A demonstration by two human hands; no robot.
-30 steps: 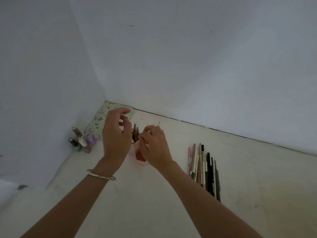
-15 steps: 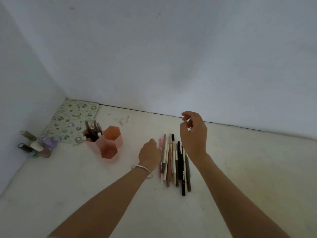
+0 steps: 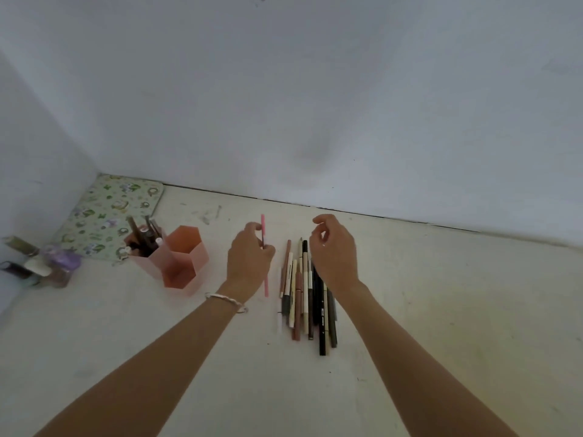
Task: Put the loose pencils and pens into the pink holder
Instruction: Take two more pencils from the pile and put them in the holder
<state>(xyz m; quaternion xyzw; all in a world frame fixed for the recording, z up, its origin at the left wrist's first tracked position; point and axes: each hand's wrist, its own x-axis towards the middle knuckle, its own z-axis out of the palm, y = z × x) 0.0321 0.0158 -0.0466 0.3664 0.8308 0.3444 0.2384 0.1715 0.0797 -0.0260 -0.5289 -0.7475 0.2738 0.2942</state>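
A pink holder (image 3: 181, 263) made of hexagonal cups stands left of centre; its rear cup holds several pencils (image 3: 146, 236), its front cup looks hollow. My left hand (image 3: 249, 261) pinches a thin pink pencil (image 3: 264, 230) and holds it lifted off the surface, just right of the holder. A row of several loose pens and pencils (image 3: 307, 294) lies side by side on the white surface. My right hand (image 3: 332, 253) hovers over the row's far end with fingers loosely curled, holding nothing.
A flowered green mat (image 3: 108, 212) lies in the back left corner. Several small bottles (image 3: 38, 263) stand against the left wall. White walls (image 3: 315, 89) close the surface at the back and left.
Both hands left the holder and moved right to the loose row. My left hand took the pink pencil from the row's left side and lifted it. The view swung right.
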